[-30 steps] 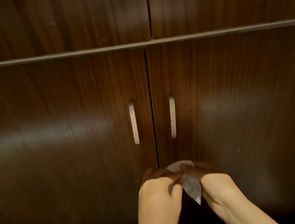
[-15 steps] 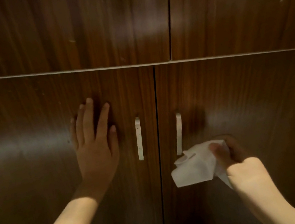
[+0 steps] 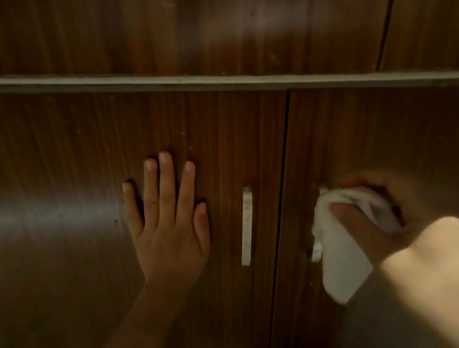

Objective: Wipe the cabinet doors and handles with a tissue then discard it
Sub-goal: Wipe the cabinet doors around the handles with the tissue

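- Tissue (image 3: 341,249) sits lower right of the frame, bunched in our right hand (image 3: 383,227), fingers closed around it, covering the right handle (image 3: 316,252).
- Left hand (image 3: 167,229) lies flat, fingers spread, on the left door (image 3: 50,234).
- We judge handle-wiping is underway; next, the left handle (image 3: 246,225).

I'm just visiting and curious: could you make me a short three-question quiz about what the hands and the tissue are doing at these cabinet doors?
1. True or false: the left hand lies flat on the left door.
2. Which hand grips the tissue? A) left B) right C) both
3. Fill in: the tissue covers most of the right door's ____, while the left handle is bare.

Key: 1 true. 2 B, the right hand. 3 handle; only its lower end shows.
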Motion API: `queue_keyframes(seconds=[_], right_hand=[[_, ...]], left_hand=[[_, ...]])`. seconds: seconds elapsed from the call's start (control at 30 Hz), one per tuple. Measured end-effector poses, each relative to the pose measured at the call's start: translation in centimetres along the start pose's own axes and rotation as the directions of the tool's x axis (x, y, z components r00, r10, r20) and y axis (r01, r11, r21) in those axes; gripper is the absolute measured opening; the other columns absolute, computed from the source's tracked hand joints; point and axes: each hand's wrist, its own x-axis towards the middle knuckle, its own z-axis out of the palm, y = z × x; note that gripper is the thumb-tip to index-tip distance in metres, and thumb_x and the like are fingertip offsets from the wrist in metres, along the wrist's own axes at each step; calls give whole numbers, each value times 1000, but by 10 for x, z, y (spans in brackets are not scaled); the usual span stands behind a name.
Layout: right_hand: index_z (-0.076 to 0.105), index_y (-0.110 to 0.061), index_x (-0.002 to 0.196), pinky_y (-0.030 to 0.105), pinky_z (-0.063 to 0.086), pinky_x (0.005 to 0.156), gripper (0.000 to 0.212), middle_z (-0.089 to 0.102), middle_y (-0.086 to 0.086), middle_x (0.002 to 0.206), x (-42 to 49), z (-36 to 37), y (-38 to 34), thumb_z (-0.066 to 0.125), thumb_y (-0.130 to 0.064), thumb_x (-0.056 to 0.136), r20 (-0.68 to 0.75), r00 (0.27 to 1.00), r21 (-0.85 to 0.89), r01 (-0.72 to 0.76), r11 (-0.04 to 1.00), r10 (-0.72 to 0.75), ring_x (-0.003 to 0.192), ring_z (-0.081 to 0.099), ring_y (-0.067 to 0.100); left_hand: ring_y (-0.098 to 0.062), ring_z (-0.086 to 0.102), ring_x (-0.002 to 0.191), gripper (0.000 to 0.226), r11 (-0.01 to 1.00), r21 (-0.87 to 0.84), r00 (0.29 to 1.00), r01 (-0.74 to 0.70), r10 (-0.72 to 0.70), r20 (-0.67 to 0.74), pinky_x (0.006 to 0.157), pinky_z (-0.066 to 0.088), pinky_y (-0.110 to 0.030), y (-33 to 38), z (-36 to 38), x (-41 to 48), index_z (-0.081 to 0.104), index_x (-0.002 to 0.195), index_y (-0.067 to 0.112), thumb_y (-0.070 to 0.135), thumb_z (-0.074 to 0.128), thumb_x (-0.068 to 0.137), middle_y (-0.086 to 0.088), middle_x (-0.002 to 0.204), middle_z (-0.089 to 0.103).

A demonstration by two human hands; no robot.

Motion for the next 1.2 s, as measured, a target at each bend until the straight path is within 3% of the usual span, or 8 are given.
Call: queue_keyframes(seconds=[0.13,0.2,0.37,0.5,0.73,0.87,1.1,1.2], right_hand=[[54,-46,79,20,53,60,16,57,-22,78,19,30,-17,61,-30,80,-24,907,-237,403,884,-420,71,60,2],[64,-32,88,11,46,64,7,56,-16,79,34,44,-18,59,-31,83,-4,854,-310,494,812,-521,72,56,-1],[70,-11,92,9,44,66,19,63,3,89,44,63,-8,61,-20,79,81,775,-430,594,679,-627,78,57,10],[69,-8,93,29,57,66,16,61,8,90,41,63,3,65,-11,78,63,742,-371,638,675,-667,78,62,17],[63,-17,107,6,40,82,36,48,-10,100,34,56,5,47,-37,82,197,760,-349,645,680,-620,90,48,-2],[68,-13,91,-3,36,74,25,46,-10,90,36,62,5,52,-31,83,107,741,-351,652,672,-663,79,43,-6],[70,-12,86,10,47,72,11,50,-9,91,31,70,14,63,-20,81,-40,748,-316,620,719,-663,78,50,-4],[70,-13,87,43,54,75,11,47,-9,93,21,77,17,63,-19,81,-111,732,-385,592,708,-672,83,52,6]], left_hand=[[-20,4,145,52,1000,-9,1000,-15,15,-21,118,5,-46,0,0,0,10,147,15,35,17,100,1,157,-6],[-20,4,145,52,1000,-9,999,-18,18,-34,118,5,-46,0,0,0,10,147,12,34,19,100,0,157,-5],[-19,2,145,53,999,-5,999,-32,32,-27,119,3,-44,0,-3,0,8,147,11,34,19,101,0,156,-8],[-19,2,145,56,992,-13,993,-122,122,2,119,4,-43,-12,-6,-3,4,149,15,39,20,101,1,157,-9],[-19,5,144,56,991,20,990,-136,137,-34,118,8,-43,-16,-5,-2,12,147,15,41,25,100,-3,153,8],[-20,13,142,55,991,18,990,-131,132,-51,117,13,-46,-16,-4,-2,18,145,12,40,27,99,-9,151,20],[-21,15,142,55,990,28,988,-136,138,-67,116,14,-47,-16,-5,-2,19,146,11,39,28,99,-12,150,23],[-20,13,142,55,990,28,988,-136,137,-66,117,12,-46,-16,-5,-2,18,146,11,39,28,99,-11,150,22]])
